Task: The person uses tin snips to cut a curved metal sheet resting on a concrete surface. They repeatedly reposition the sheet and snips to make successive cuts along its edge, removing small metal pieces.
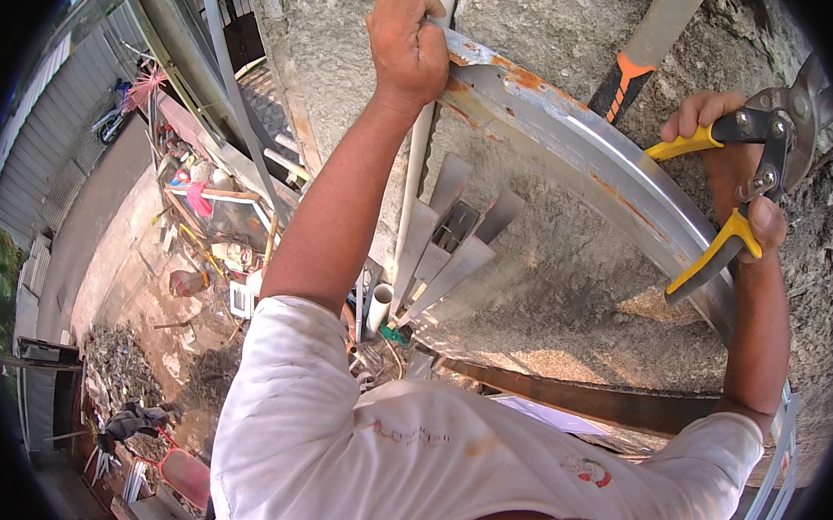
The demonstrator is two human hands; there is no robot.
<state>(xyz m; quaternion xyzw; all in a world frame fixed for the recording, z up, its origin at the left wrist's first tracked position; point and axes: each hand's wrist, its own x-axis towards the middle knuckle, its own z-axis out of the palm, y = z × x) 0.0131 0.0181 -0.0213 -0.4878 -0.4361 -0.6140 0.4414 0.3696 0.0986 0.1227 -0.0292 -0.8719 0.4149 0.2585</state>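
My left hand is closed at the upper end of a long metal channel with orange rust patches, beside a pale vertical pipe; exactly which its fingers wrap is unclear. The channel runs diagonally down to the right along a rough concrete wall. My right hand holds metal snips with yellow handles spread apart; the blades are at the far right rim, partly out of view. A long tool with orange trim leans on the wall above the channel.
Grey metal strips fan out by a short white pipe. A rusty beam runs along below. Far down on the left lie a cluttered yard, a rubble heap, a red wheelbarrow and a corrugated fence.
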